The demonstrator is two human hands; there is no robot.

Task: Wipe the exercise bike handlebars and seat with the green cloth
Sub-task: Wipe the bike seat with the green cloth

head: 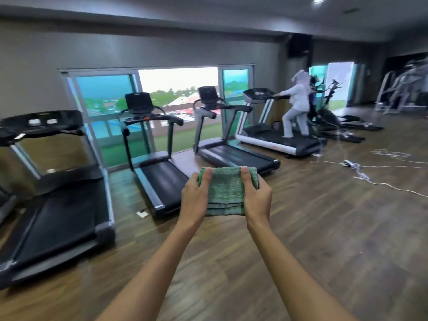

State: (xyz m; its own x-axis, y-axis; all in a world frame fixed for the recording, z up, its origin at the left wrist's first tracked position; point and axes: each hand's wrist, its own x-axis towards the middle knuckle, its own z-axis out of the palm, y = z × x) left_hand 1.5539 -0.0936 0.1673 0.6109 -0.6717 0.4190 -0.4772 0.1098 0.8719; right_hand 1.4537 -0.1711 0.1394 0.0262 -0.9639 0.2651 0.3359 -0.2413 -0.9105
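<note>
Head view: left hand (pixel 195 195) and right hand (pixel 256 195) each grip the folded green cloth (pixel 228 193) (thumbs on top).

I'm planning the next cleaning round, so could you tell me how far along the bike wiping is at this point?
Done: only the preparation. The green cloth is folded and held out in front, left hand gripping one side and right hand the other. In hand: carrying it across the wooden floor near the treadmills. Left: everything; the cloth touches no machine, and no handlebars or seat are within reach.
</note>
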